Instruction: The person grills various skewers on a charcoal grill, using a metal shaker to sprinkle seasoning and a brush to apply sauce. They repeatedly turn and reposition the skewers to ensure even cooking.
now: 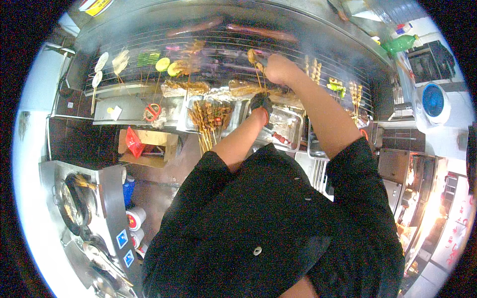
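My left hand (261, 104), in a dark glove, grips the lower ends of a few thin skewers (259, 78). They stand up over the grill (223, 56) with browned pieces of food (252, 56) at their tips. Close beside that food is my right hand (280, 70), bare and with curled fingers. Whatever its fingers may hold is hidden. A bundle of meat skewers (211, 117) lies in a metal tray left of my left hand. Another metal tray (294, 116) is just right of it, with a red-handled utensil (277, 137) across its edge.
Vegetable slices (163, 64), leafy skewers (148, 58) and other skewers (356, 95) lie along the grill, with smoke above. Red-handled scissors (152, 112) rest on the front ledge. Below stands a cardboard box (164, 147). Pans (72, 205) sit on a steel counter at left.
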`<control>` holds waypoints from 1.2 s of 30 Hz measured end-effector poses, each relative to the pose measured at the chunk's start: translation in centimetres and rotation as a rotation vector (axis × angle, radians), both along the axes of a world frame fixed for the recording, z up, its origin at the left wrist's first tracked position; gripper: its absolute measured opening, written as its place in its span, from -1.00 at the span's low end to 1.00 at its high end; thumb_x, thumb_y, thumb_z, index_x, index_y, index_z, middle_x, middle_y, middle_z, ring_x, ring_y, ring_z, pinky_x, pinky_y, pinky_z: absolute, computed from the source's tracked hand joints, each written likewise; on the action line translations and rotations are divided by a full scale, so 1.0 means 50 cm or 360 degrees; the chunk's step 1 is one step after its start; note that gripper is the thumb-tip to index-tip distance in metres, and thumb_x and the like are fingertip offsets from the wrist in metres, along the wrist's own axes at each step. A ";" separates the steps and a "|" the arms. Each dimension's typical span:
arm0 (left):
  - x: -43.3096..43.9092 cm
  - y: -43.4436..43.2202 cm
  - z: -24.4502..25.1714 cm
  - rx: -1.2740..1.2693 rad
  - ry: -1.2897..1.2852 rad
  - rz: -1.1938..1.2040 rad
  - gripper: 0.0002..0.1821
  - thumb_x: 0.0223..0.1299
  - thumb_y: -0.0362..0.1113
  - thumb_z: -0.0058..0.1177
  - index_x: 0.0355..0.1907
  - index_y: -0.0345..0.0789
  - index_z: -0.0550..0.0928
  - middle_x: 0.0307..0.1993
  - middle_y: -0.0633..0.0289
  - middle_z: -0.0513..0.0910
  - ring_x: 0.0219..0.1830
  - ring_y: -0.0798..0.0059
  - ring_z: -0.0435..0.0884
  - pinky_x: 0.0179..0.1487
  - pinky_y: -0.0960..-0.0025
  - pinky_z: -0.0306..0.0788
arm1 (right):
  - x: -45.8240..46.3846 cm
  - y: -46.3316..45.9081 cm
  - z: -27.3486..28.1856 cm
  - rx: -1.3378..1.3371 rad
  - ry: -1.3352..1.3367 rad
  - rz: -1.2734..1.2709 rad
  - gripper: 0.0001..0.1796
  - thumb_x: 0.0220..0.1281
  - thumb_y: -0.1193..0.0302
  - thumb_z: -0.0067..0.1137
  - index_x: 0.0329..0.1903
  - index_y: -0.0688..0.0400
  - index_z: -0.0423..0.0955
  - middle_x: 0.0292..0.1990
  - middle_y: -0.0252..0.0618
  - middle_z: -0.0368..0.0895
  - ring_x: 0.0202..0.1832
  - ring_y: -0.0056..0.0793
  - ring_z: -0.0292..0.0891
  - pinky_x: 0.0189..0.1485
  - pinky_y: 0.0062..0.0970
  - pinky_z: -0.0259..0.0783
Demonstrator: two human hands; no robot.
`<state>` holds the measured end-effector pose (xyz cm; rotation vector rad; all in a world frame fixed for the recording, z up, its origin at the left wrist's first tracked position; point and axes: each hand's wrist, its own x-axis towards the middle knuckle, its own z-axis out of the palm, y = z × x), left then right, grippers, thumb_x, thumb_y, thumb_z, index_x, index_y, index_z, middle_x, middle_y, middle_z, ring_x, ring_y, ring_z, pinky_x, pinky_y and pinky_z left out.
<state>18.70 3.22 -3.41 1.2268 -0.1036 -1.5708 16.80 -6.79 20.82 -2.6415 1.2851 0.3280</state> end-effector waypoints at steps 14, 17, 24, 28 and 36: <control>0.033 0.002 0.034 0.0010 -0.0185 -0.0019 -0.78 0.45 -0.04 -0.09 -0.05 -0.10 0.50 -0.37 0.19 0.64 -0.52 0.31 0.56 -0.47 0.12 0.40 | -0.217 0.158 0.065 0.0125 -0.0304 -0.0432 -0.63 0.18 0.38 0.02 -0.01 0.27 0.58 -0.16 0.19 0.68 -0.09 0.17 0.63 0.03 0.01 0.52; 0.039 0.008 0.043 0.0010 -0.0199 -0.0022 -0.78 0.46 -0.05 -0.10 -0.05 -0.10 0.50 -0.36 0.18 0.66 -0.52 0.30 0.57 -0.48 0.11 0.42 | -0.277 0.257 0.064 0.0034 -0.0537 -0.0574 -0.56 0.24 0.35 0.00 0.15 0.19 0.52 -0.14 0.19 0.67 -0.07 0.18 0.61 0.04 0.02 0.51; 0.044 0.028 0.090 -0.0067 -0.0237 -0.0032 -0.77 0.47 -0.05 -0.12 -0.04 -0.11 0.51 -0.34 0.16 0.71 -0.53 0.27 0.61 -0.50 0.11 0.47 | -0.406 0.454 -0.094 0.0437 -0.0301 -0.0866 -0.48 0.25 0.33 0.09 0.29 -0.24 0.51 -0.17 0.14 0.65 -0.08 0.13 0.61 -0.02 -0.05 0.51; 0.039 0.034 0.071 -0.0085 -0.0286 -0.0039 -0.71 0.49 0.04 -0.16 -0.11 -0.10 0.52 -0.41 0.25 0.65 -0.53 0.38 0.56 -0.50 0.22 0.39 | -0.427 0.460 -0.306 0.0351 -0.0270 -0.0660 -0.33 0.25 0.44 0.05 0.40 -0.43 0.37 -0.02 0.01 0.58 0.00 0.05 0.59 0.01 -0.11 0.52; 0.030 0.015 0.081 0.0150 -0.0135 0.0018 -0.83 0.38 -0.08 -0.01 -0.11 -0.06 0.57 -0.58 0.41 0.41 -0.69 0.51 0.29 -0.65 0.32 0.15 | -0.480 0.432 -0.395 0.0096 -0.0694 -0.0635 -0.47 0.21 0.44 0.16 0.27 -0.13 0.48 -0.03 -0.07 0.57 0.03 -0.02 0.55 0.12 -0.16 0.49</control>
